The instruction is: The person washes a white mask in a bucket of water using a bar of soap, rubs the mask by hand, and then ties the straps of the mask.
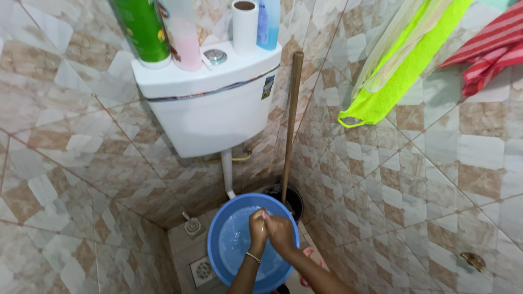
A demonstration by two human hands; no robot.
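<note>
A round blue basin (220,231) of water sits on the tiled floor below a white toilet cistern (210,103). Both my hands are over the basin, pressed together. My left hand (257,226), with a beaded bracelet at the wrist, is clasped against my right hand (279,231). Their fingers are closed around each other. Whether anything lies between the palms is hidden.
A wooden stick (290,125) leans in the corner, its foot in a dark bucket (294,198). A green bottle (143,30), a pink bottle (182,35), a paper roll (244,24) and a blue bottle (268,22) stand on the cistern. A lime-green cloth (400,65) and red striped cloth (490,46) hang right. A floor drain (202,269) lies left of the basin.
</note>
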